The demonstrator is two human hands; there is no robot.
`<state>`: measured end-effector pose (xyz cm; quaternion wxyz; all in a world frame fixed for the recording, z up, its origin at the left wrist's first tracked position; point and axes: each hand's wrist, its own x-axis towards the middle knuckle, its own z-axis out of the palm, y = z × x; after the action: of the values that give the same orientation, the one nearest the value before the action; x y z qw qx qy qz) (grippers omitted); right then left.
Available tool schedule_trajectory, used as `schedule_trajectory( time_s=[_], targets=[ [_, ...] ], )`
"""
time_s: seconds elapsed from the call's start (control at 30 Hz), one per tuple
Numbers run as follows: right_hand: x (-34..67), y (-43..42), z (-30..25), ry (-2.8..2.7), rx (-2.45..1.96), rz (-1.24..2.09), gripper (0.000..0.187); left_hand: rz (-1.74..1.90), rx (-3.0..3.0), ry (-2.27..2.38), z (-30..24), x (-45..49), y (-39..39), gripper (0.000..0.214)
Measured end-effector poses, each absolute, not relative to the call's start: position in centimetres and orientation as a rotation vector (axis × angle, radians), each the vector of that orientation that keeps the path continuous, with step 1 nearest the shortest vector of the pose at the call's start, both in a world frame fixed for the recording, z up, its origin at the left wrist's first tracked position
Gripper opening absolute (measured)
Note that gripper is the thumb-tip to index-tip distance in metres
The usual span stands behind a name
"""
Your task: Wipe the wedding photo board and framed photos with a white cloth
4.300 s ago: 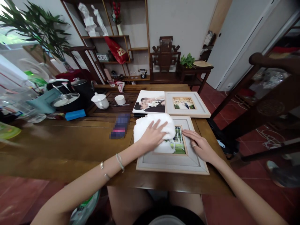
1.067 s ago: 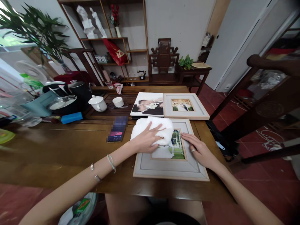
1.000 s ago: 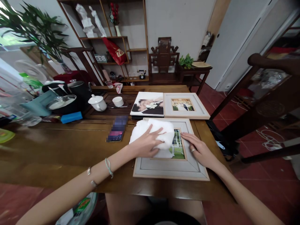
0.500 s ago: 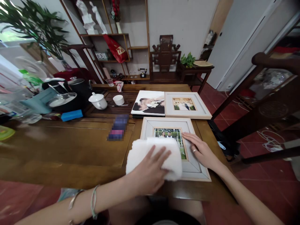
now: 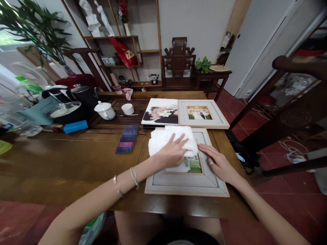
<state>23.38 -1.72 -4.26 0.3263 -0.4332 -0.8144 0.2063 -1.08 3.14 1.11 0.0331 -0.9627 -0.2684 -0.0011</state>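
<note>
"How are the hands set, from where you stand?"

"Taking twelve as straight ahead of the person, the left forearm reaches in from eight. The left hand lies palm down on a folded white towel, fingers spread and slightly bent, pointing towards two. I can't tell whether the thumb grips anything."

"And the right hand?"

"It comes in from about four, fingers straight and together, tips towards ten — resting along the right border of the wood-edged picture frame."

"Which way does that frame point?"

"It's flat on the wooden table, face up, its near edge at six. The photo's green lawn is at the six o'clock end. It's too foreshortened to tell its long axis. The towel's long axis runs roughly nine to three, over the photo's upper part and the frame's left border."

"Anything around it?"

"A smartphone towards ten, a couple's photo panel at eleven, a second frame near one — those two side by side."
</note>
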Motion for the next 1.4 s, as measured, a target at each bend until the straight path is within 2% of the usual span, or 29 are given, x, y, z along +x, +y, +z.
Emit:
schedule_trajectory(
  time_s=[0.23, 0.37, 0.63, 0.9, 1.03, 1.17, 1.4],
  targets=[
    [23.3, -1.8, -4.3, -2.117, -1.147, 0.535, 0.062, 0.099, -3.177, -0.660, 5.0, -1.6, -6.5, 0.032],
    [23.4, -1.7, -4.2, -2.133, -1.151, 0.538, 0.062, 0.019, -3.158, -0.599, 5.0, -1.9, -9.8, 0.029],
    [23.3, -1.7, -4.1, -2.143, -1.121, 0.537, 0.063, -0.054, -2.975, -0.883, 1.2, -1.2, -3.9, 0.031],
    [23.4, -1.6, -4.4, -2.122, -1.133, 0.502, 0.062, -0.147, -2.789, -1.005, -0.1, 1.4, 2.6, 0.029],
    [23.3, -1.6, -4.3, -2.118, -1.120, 0.511, 0.063, -0.057, -2.844, -0.913, 0.9, 1.7, 0.6, 0.029],
    [23.3, -1.6, -4.2, -2.117, -1.134, 0.532, 0.063, 0.037, -3.020, -0.753, 3.3, 1.4, -4.8, 0.029],
    [23.5, -1.4, -4.0, -2.112, -1.119, 0.573, 0.057, -0.213, -3.129, -0.505, 3.9, 2.0, -9.6, 0.028]
  ],
)
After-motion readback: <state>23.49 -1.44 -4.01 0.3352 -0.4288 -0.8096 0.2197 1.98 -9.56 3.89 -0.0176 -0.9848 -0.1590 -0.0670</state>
